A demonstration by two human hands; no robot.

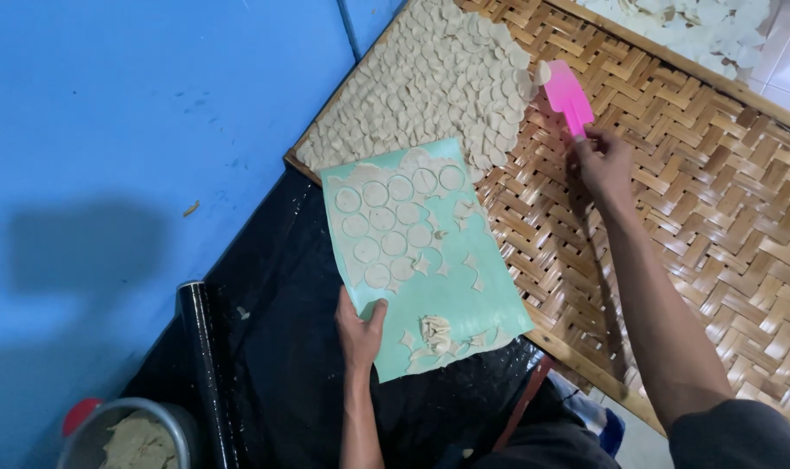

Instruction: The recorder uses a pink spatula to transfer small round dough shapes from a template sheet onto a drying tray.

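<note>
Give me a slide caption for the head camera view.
Left hand steadies green mat of cut dough rounds; right hand holds pink spatula over woven tray.

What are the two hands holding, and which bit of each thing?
The right hand holds a pink scraper by its handle end. The left hand grips the green mat at its near edge.

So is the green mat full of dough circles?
No, partly full: circles cover the green mat's upper left; the rest holds only scraps.
</note>
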